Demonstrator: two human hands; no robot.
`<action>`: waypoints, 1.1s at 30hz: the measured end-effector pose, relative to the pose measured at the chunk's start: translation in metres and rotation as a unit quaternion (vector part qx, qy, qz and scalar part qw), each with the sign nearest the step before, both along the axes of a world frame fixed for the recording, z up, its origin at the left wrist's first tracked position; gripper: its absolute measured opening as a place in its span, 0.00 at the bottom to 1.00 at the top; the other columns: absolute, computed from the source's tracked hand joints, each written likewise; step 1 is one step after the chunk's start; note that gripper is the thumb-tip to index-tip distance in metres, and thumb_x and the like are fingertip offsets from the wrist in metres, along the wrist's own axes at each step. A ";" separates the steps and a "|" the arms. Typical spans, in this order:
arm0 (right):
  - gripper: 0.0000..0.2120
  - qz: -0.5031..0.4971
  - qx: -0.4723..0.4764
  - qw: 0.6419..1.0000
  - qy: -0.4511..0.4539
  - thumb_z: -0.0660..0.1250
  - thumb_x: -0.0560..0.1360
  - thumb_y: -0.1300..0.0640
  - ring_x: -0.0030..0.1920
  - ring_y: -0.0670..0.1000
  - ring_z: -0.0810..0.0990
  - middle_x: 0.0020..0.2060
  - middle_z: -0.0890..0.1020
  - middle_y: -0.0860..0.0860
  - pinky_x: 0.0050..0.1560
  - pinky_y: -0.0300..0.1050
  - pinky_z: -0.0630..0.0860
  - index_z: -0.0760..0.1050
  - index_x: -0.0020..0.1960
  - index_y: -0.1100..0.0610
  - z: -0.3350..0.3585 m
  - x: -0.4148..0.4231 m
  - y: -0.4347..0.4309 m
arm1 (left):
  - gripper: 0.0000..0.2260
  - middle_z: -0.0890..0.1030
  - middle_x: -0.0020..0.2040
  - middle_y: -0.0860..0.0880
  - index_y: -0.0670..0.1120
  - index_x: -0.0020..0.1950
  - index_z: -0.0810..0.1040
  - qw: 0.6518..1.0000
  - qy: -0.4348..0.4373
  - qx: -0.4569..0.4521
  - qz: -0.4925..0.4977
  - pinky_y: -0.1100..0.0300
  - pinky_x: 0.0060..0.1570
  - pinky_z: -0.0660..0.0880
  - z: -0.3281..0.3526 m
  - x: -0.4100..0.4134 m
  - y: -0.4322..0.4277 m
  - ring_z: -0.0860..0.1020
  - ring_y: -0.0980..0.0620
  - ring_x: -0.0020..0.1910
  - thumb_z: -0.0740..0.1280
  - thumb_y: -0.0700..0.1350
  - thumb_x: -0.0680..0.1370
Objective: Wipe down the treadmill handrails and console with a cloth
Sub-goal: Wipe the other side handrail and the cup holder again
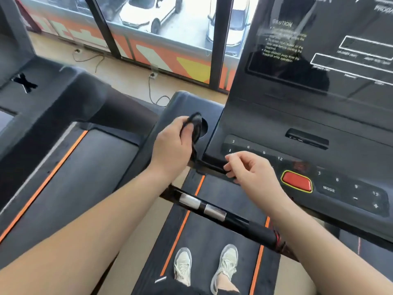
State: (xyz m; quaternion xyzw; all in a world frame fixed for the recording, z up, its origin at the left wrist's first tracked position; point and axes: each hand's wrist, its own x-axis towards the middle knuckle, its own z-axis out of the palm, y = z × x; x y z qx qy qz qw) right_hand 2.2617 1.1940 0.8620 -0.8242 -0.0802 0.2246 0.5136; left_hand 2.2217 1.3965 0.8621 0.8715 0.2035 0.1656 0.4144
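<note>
The console [297, 124] is filling the right half of the frame, its dark screen glaring with window light. The person is standing on the belt [212, 241] at bottom centre, facing it. The front handrail [240, 220] is running diagonally across the lower middle, with silver sensor plates showing.

The left hand [170, 150], at the centre of the frame, is gripping the cloth [196, 128] — a dark bunched rag with the fingers clamped round it. It is hanging right over the cup holder [205, 126] at the console's left shoulder. The right hand [253, 173] is hovering just right of centre above the console's lower edge, fingers curled in. Whether they are pinching a trailing end of the rag I cannot tell, dark on dark.

To my eye the person is readying the rag. It would do better opened and folded into a flat pad, so a broad face is meeting the panel — and going lightly around the red button [296, 181].
</note>
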 end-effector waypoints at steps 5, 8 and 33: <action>0.10 0.019 0.010 1.000 0.012 0.64 0.82 0.51 0.42 0.46 0.85 0.41 0.87 0.47 0.51 0.52 0.83 0.83 0.48 0.50 0.004 0.027 -0.011 | 0.14 0.80 0.58 0.60 0.54 0.71 0.74 0.994 0.034 -0.061 -0.086 0.65 0.61 0.74 -0.009 0.086 -0.020 0.77 0.61 0.58 0.62 0.48 0.85; 0.09 0.010 0.013 1.000 0.017 0.64 0.82 0.52 0.41 0.46 0.86 0.40 0.87 0.47 0.50 0.53 0.83 0.83 0.48 0.50 0.004 0.033 -0.016 | 0.19 0.75 0.73 0.57 0.53 0.75 0.74 0.984 0.091 -0.089 -0.126 0.64 0.74 0.63 -0.042 0.078 -0.038 0.69 0.60 0.73 0.62 0.43 0.84; 0.10 0.012 -0.029 0.999 0.034 0.64 0.80 0.57 0.39 0.52 0.86 0.36 0.87 0.51 0.45 0.54 0.83 0.83 0.44 0.54 -0.026 -0.033 0.010 | 0.21 0.79 0.71 0.45 0.45 0.68 0.80 0.991 0.030 0.118 -0.058 0.51 0.68 0.72 -0.082 -0.040 -0.038 0.76 0.45 0.71 0.66 0.32 0.76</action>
